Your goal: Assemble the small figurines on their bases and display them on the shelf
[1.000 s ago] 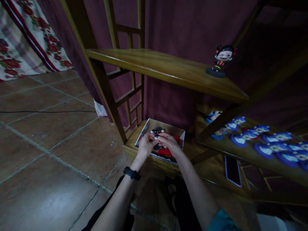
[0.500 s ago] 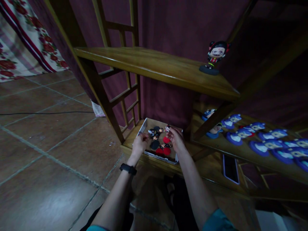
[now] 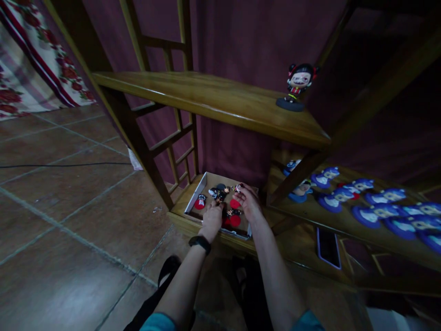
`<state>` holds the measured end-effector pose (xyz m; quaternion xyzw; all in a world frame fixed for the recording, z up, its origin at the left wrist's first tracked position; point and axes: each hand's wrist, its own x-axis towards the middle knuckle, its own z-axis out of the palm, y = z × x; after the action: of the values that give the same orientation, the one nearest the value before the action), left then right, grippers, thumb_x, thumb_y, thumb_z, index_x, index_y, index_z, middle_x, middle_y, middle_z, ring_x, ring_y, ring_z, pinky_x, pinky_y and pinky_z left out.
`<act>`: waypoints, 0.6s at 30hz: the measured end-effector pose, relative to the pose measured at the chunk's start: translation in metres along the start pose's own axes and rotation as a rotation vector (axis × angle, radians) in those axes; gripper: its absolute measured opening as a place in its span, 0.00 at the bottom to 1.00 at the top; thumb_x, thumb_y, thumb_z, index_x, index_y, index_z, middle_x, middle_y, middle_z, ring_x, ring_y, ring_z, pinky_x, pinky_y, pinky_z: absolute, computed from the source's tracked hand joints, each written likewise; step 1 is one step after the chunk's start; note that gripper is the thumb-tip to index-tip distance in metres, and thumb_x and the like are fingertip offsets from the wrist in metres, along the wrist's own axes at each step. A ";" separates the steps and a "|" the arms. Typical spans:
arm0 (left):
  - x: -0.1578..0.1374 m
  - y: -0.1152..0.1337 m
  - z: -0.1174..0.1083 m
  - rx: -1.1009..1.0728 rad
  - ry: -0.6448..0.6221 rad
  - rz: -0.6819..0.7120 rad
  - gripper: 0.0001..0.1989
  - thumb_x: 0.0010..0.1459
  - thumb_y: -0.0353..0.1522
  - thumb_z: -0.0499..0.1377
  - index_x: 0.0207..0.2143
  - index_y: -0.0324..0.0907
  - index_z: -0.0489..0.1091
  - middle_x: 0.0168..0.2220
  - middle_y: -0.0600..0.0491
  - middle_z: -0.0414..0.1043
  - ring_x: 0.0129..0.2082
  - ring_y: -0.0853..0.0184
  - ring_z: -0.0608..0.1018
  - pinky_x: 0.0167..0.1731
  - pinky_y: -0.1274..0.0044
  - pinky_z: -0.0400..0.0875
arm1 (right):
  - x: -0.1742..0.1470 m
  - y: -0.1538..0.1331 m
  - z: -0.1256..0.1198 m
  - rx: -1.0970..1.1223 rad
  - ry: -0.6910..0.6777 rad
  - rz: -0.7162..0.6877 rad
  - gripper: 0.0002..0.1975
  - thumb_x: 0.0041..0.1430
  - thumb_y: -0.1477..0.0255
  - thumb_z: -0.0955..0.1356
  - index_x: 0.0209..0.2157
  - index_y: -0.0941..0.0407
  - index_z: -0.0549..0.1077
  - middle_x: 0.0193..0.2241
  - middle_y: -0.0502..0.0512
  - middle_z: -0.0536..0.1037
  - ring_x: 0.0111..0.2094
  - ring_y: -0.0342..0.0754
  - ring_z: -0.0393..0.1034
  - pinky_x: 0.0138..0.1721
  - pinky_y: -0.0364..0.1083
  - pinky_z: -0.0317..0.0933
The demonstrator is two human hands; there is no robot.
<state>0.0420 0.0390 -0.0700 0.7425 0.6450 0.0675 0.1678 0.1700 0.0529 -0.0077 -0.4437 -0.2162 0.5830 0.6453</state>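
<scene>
A shallow cardboard box (image 3: pixel 193 195) stands on the low shelf, with several small painted figurines lying in it. My left hand (image 3: pixel 212 219) reaches over its front wall, fingers bent down and closed on a dark-clothed figurine (image 3: pixel 219 195) near the middle; the hand hides part of it. At the box's right side, my right hand (image 3: pixel 250 204) pinches a small figurine (image 3: pixel 237 188) with a pale face by its head end. Between the hands lies a black-haired figurine (image 3: pixel 233 212) by red round bases. A figurine on a red base (image 3: pixel 200 202) lies at the left.
Above the box runs a wooden shelf (image 3: pixel 206 92) bearing an upright black-haired figurine (image 3: pixel 299 85) on a dark base. Several blue figurines (image 3: pixel 334 198) lie on the shelf to the right. Below them rests a phone (image 3: pixel 328 248). A slanted wooden post (image 3: pixel 292 177) stands between.
My left hand has moved right, from the box's left side to the middle figurine, uncovering the red-based figurine. My right hand stays at the pale-faced figurine. The view has shifted slightly.
</scene>
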 end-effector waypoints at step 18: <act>0.003 0.000 -0.024 -0.886 0.073 -0.142 0.21 0.47 0.21 0.59 0.46 0.40 0.68 0.40 0.46 0.71 0.42 0.62 0.74 0.45 0.70 0.67 | 0.000 -0.004 -0.004 -0.168 -0.026 -0.026 0.12 0.42 0.72 0.70 0.32 0.55 0.71 0.23 0.47 0.76 0.20 0.39 0.69 0.22 0.40 0.68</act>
<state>0.0343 0.0457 -0.0478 0.5501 0.6087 0.3518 0.4507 0.1755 0.0517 -0.0065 -0.4860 -0.2786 0.5600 0.6104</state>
